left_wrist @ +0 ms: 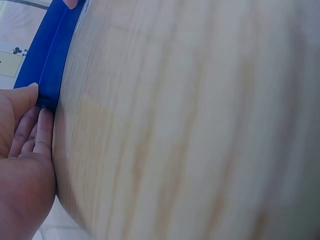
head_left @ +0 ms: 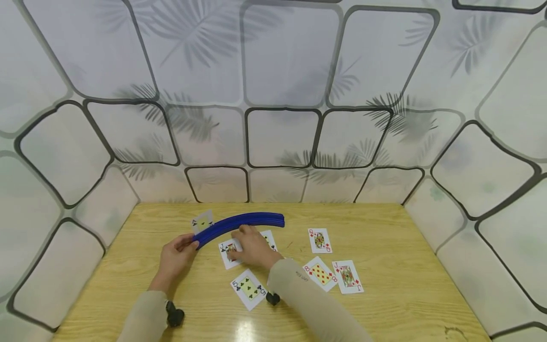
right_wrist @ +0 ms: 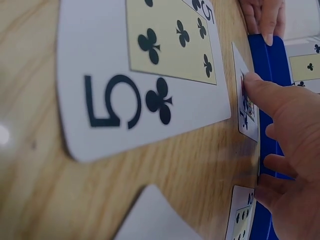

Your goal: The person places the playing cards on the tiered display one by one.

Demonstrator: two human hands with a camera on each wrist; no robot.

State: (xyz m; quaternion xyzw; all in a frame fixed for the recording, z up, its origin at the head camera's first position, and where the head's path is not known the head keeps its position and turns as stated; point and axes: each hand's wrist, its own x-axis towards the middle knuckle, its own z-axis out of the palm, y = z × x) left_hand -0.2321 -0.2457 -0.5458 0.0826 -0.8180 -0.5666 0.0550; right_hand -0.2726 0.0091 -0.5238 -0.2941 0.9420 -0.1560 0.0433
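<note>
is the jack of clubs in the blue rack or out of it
Out: the jack of clubs lies face up on the table in front of the blue rack, the right hand touching it.

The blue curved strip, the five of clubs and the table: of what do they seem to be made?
Blue curved strip: probably smooth plastic, from its even colour and lengthwise ridges.
Five of clubs: likely coated paper, thin and crisply printed.
Table: glossy, reflecting light; grain suggests wood, though laminate is possible.
</note>
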